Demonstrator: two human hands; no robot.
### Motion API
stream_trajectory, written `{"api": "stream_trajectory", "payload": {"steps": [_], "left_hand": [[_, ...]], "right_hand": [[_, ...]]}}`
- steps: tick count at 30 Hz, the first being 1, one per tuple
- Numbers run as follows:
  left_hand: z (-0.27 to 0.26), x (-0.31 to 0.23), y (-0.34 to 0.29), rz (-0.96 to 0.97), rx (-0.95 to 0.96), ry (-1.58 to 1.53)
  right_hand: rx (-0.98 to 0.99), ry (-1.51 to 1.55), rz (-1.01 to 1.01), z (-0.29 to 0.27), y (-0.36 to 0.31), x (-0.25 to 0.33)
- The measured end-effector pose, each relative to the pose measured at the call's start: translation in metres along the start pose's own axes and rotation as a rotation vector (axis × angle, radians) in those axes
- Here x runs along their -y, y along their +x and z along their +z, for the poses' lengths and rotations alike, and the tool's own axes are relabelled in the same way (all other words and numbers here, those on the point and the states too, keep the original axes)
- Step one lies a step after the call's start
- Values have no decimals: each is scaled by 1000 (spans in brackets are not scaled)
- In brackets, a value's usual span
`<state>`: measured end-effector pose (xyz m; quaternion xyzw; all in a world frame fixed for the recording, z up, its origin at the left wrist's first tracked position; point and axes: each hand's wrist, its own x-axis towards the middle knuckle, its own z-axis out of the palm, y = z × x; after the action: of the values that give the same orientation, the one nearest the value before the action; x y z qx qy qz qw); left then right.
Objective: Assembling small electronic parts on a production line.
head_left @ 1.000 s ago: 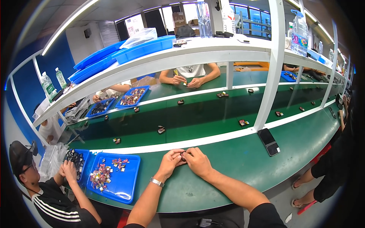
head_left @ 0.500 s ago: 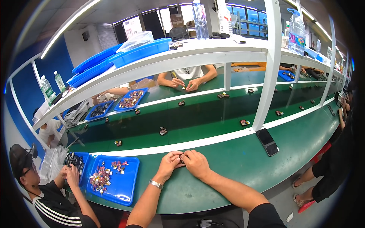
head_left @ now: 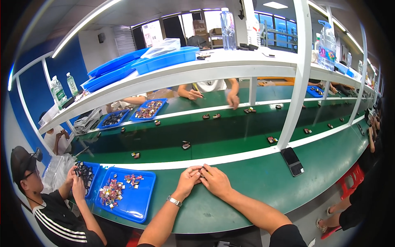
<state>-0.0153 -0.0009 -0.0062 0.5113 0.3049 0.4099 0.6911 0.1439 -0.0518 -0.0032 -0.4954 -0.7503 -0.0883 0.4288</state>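
Observation:
My left hand (head_left: 187, 182) and my right hand (head_left: 217, 181) meet over the green bench (head_left: 247, 185), fingers pinched together. Between their fingertips is a small dark part (head_left: 201, 173), mostly covered, so its exact kind does not show. Left of my left forearm lies a blue tray (head_left: 144, 197) with a loose heap of small red, yellow and white pieces (head_left: 111, 193). A black phone (head_left: 292, 161) rests on the bench to the right of my right hand.
Small dark assemblies with coloured bits (head_left: 186, 145) sit along the green belt (head_left: 164, 140) beyond a white rail. A white post (head_left: 297, 78) rises at right. At left a co-worker (head_left: 53, 206) handles dark parts at a second blue tray (head_left: 95, 168). White shelf (head_left: 185, 74) overhead.
The whole view has shifted slightly. Across the belt, a co-worker's hands have parted, one reaching toward the belt, where another small assembly now lies. My hands stay pinched together on the part.

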Motion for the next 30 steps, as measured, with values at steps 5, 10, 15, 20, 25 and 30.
{"api": "stream_trajectory", "payload": {"steps": [5,10,15,20,25,30], "left_hand": [[-4,5,1,266,-267,320],[-26,3,12,430,-607,649],[-31,5,10,379,-621,642],[-30,7,12,380,-629,671],[-31,1,8,312,-587,665],[-29,7,14,368,-595,645]], "right_hand": [[16,28,143,-6,10,-19],[-5,27,362,15,43,-78],[56,-119,536,41,69,-110],[30,-224,239,67,87,-73],[214,-100,586,116,121,-37],[143,-175,649,130,120,-64]]}}
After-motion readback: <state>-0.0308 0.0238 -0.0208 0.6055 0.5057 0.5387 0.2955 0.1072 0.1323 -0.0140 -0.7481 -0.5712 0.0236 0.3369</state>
